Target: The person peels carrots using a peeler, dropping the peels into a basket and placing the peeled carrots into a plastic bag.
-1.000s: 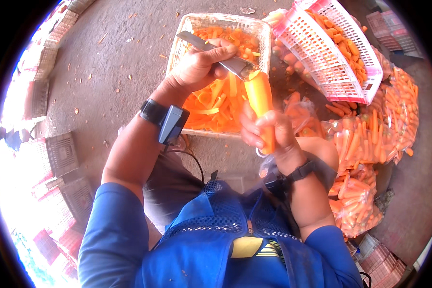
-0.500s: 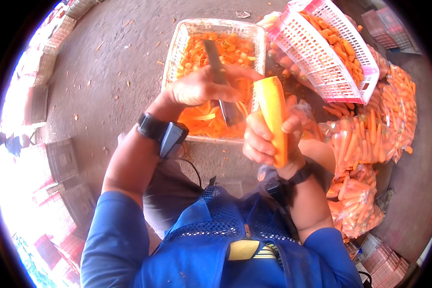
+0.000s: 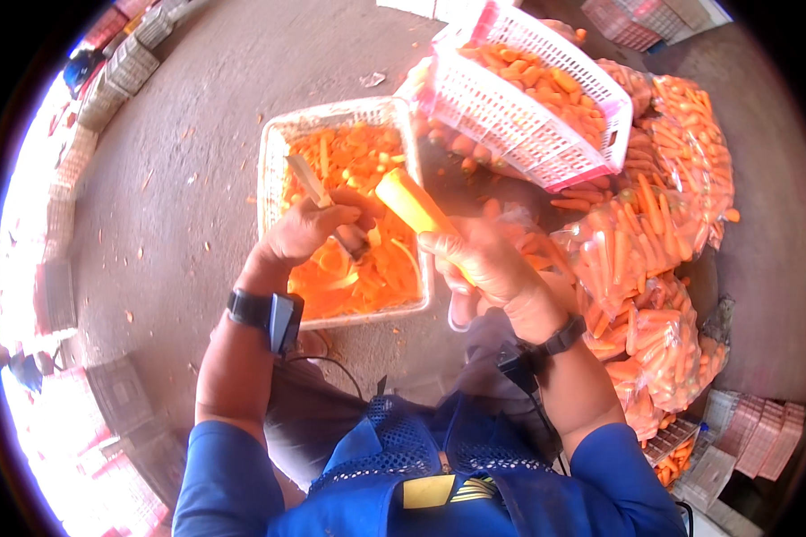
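One view only, from a camera worn on the person's head, looking steeply down over the blue jacket at the lap. It sits close: the white tray of carrot peelings fills the picture's middle, just beyond the knees. Right of the tray, the pink basket and bagged carrots curve toward the rim; left of the tray lies bare concrete floor.

Carrot: bright orange, pale at the cut end. Peelings tray: translucent whitish, filled with orange strips. Slotted crate: white lattice with pink rim. Bagged carrots: orange under clear film. Sleeves: solid blue. Wristbands: black. Floor: dull grey-brown
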`<act>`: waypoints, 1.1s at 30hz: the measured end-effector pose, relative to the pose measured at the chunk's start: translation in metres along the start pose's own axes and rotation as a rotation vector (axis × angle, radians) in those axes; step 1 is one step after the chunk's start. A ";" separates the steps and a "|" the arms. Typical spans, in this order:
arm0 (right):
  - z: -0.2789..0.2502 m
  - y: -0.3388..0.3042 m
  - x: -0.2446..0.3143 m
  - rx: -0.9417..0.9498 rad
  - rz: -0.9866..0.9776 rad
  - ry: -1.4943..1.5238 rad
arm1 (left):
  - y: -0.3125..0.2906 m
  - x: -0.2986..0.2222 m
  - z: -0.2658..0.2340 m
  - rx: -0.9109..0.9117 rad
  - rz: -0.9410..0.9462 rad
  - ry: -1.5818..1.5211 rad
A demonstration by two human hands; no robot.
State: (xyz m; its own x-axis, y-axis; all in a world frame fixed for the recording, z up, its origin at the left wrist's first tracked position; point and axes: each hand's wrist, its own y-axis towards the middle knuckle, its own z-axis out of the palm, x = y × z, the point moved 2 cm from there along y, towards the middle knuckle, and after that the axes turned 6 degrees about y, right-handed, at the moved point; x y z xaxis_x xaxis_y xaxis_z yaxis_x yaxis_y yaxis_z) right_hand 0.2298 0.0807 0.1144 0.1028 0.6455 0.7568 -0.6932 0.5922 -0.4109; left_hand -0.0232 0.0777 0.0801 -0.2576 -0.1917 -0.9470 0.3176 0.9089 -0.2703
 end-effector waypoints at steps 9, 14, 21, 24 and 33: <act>-0.020 -0.007 0.048 -0.250 -0.342 -0.515 | 0.046 -0.068 0.089 -0.390 0.195 0.732; -0.070 -0.018 0.068 -0.308 -0.213 -0.130 | 0.087 -0.106 0.106 -0.002 0.184 0.481; -0.144 -0.023 0.081 -0.223 -0.385 0.186 | 0.163 -0.101 0.110 0.234 0.131 0.078; -0.181 -0.026 0.094 -0.376 -0.409 0.162 | 0.210 -0.107 0.117 0.018 0.287 0.273; -0.260 -0.002 0.120 -0.731 -0.645 -0.605 | 0.310 -0.137 0.163 -0.290 0.584 1.006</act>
State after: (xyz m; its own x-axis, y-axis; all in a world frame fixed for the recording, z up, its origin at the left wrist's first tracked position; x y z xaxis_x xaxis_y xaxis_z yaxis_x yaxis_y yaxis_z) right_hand 0.4290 0.2824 0.0740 -0.2088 -0.1008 0.9728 -0.0355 0.9948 0.0954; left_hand 0.2591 0.3254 0.0982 -0.7821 0.5352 -0.3192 0.4394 0.8368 0.3266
